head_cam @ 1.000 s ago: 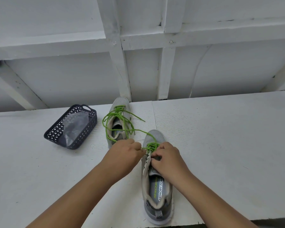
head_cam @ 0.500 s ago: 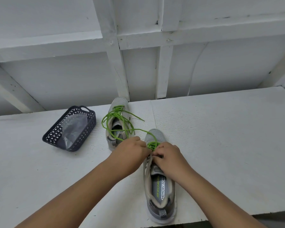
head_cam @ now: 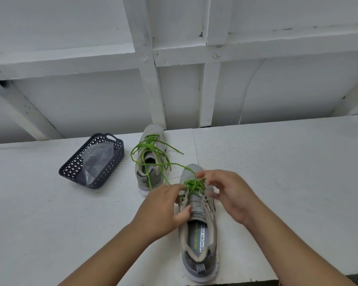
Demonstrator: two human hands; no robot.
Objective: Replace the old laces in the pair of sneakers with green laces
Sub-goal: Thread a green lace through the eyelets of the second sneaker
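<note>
The near grey sneaker (head_cam: 198,240) stands heel towards me, with a green lace (head_cam: 193,184) threaded through its lowest eyelets only. My left hand (head_cam: 163,207) grips the sneaker's left eyelet flap, thumb on the inside by the tongue and fingers on the outside. One strand of the lace runs away behind this hand. My right hand (head_cam: 234,195) hovers at the sneaker's right side, blurred, with its fingers spread loosely beside the lace. The far grey sneaker (head_cam: 151,162) carries a loose green lace (head_cam: 153,149) whose ends trail over the tabletop.
A dark perforated basket (head_cam: 110,164) holding a clear plastic bag stands left of the far sneaker. Both shoes rest on a white tabletop (head_cam: 277,172) against a white framed wall. The table's front edge lies just below the near sneaker's heel.
My right hand has come off the eyelets and moved right with its fingers spread. My left hand has slid down onto the sneaker's left flap. The green lace now shows between the hands.
</note>
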